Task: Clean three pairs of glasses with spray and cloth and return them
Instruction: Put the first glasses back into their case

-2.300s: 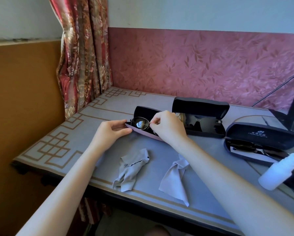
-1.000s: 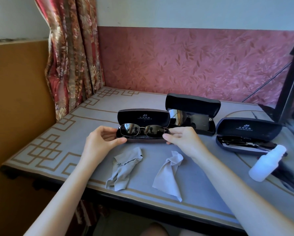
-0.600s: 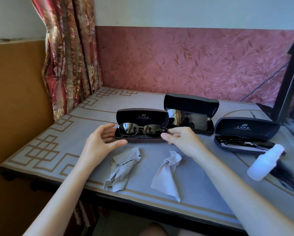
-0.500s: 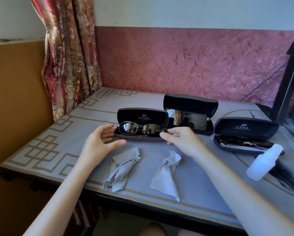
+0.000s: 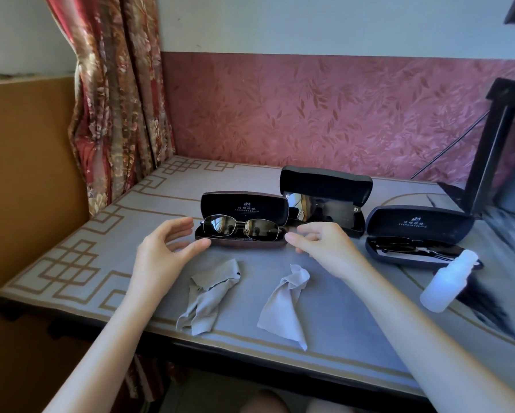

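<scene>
Hands loose and empty: left hand [image 5: 168, 251] by the left end of the case [image 5: 244, 204], right hand [image 5: 321, 245] by its right end. Glasses [image 5: 241, 229] lying in that case. Probably light, thin, easy to bend or scratch. Best held by the frame ends, not the lenses.

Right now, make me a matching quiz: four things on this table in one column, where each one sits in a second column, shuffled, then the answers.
1. spray bottle
2. metal-framed glasses
3. left cloth
4. middle case

A. in the open left case
B. farthest back, nearest the wall
C. just in front of the right case
D. crumpled on the table

Pairs: 1-C, 2-A, 3-D, 4-B.
</scene>
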Tool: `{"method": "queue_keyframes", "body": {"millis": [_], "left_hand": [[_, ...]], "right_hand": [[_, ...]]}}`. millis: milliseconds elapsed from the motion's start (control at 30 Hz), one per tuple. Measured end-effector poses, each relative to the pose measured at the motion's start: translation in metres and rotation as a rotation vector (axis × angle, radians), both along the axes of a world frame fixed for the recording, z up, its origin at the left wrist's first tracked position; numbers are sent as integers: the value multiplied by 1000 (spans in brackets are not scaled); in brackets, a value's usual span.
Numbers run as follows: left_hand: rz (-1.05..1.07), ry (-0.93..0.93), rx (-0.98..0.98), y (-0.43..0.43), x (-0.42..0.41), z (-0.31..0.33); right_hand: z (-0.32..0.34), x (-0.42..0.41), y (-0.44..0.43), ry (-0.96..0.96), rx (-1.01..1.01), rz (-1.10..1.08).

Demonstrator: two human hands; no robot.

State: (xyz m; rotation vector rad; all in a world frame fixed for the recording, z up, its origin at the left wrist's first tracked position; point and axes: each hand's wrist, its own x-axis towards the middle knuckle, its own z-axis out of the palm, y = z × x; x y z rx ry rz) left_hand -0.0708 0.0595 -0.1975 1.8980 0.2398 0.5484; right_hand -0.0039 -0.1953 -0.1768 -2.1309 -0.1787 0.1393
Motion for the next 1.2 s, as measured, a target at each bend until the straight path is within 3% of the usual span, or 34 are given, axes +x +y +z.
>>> {"method": "queue_keyframes", "body": {"millis": [200, 433, 700, 967, 1200], "left_hand": [[-138, -110, 24, -44, -13, 33], [-441, -26, 102, -124, -7, 39], [-541, -5, 199, -195, 22, 40], [-462, 5, 261, -237, 46, 26], [-405, -65, 388, -252, 50, 8]], "right_hand": [[23, -28, -13, -124, -57, 21], [46, -62, -57, -361, -30, -25], [70, -87, -140, -616, 114, -290], [26, -37, -221, -239, -22, -357], [14, -15, -218, -215, -207, -261]]}}
